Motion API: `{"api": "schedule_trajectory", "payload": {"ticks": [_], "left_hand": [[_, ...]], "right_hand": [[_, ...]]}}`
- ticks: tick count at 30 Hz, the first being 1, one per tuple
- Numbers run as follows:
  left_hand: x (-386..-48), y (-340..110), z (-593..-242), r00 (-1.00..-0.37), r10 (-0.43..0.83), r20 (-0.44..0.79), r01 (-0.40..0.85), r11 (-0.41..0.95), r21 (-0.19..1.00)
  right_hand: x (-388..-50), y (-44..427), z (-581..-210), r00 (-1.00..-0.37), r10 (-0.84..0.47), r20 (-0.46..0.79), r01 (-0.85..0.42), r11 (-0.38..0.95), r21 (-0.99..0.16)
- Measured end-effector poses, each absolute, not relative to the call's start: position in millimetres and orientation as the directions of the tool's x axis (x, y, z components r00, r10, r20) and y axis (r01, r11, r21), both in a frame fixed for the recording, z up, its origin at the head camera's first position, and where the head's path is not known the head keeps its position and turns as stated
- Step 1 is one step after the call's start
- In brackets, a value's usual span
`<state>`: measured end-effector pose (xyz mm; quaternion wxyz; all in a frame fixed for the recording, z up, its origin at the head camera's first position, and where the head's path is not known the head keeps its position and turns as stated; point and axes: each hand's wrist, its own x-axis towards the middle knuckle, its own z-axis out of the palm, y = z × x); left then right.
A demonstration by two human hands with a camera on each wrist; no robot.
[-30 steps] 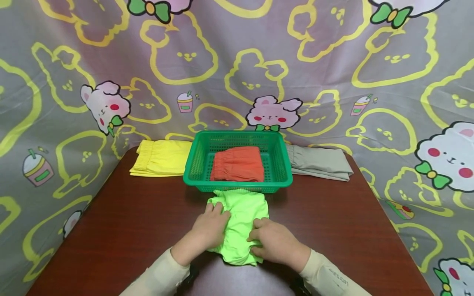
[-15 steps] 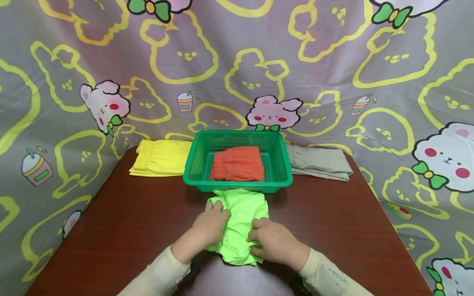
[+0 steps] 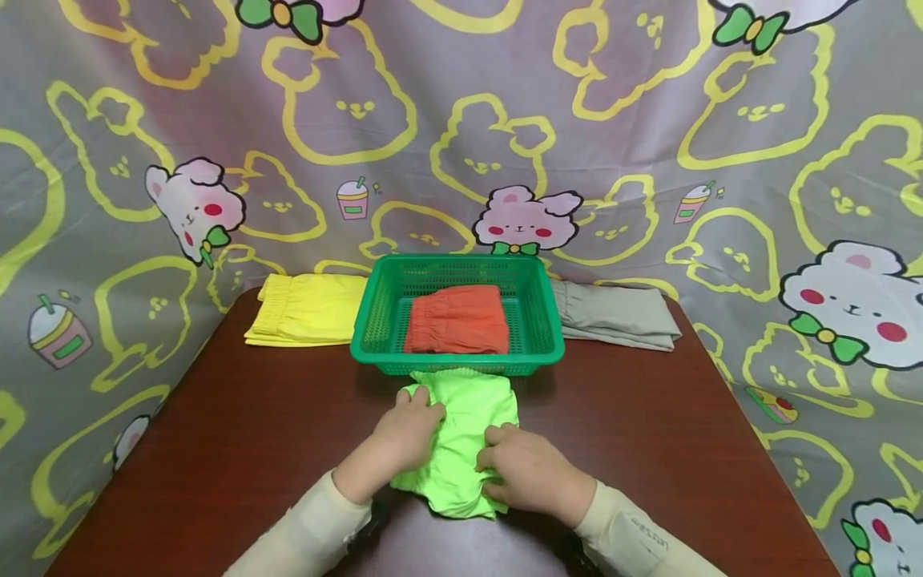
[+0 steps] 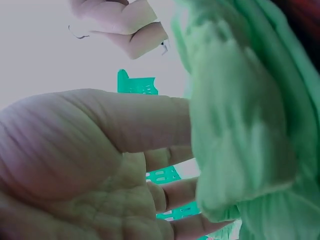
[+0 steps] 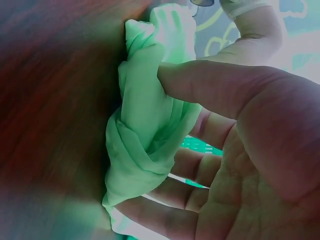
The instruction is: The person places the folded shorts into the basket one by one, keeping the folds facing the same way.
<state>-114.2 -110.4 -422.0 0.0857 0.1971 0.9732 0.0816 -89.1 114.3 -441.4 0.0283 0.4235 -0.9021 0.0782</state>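
Just in front of the green basket (image 3: 457, 365), neon-green cloth (image 3: 465, 433) lies on the surface (image 3: 259, 449); L hand (image 3: 407, 429) & R hand (image 3: 534, 469) pinch opp. sides betw. thumb & fingers (image 5: 160, 215), prob. to keep folds together. Orange cloth (image 3: 457, 316) sits folded inside basket, likely to fit flat.

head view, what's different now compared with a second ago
Everything in the head view has slid slightly left together, likely a viewpoint turn. The lower left edge of the lime garment may show slightly more. Nothing was visibly taken or let go; left grip and right grip stay on it, the red garment in the green basket.
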Motion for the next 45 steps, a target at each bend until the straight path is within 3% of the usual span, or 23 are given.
{"api": "schedule_trajectory", "payload": {"ticks": [8, 24, 39, 45], "left_hand": [[-123.8, -123.5, -418.3, -0.885, 0.417, -0.21, 0.34, 0.884, 0.322], [-140.2, -139.6, -413.0, -0.89, 0.398, -0.223, 0.263, 0.846, 0.464], [-143.5, -151.6, -404.7, -0.912, 0.295, -0.285, 0.14, 0.877, 0.459], [-146.1, -155.2, -405.7, -0.914, 0.248, -0.32, 0.106, 0.91, 0.401]], "right_hand": [[-90.2, 114.7, -439.2, -0.651, -0.753, 0.092, -0.757, 0.636, -0.15], [-98.1, 120.2, -436.8, -0.683, -0.73, 0.007, -0.705, 0.657, -0.267], [-105.1, 124.4, -429.4, -0.689, -0.725, -0.027, -0.687, 0.663, -0.298], [-107.5, 131.8, -420.9, -0.687, -0.724, -0.059, -0.653, 0.651, -0.387]]}}
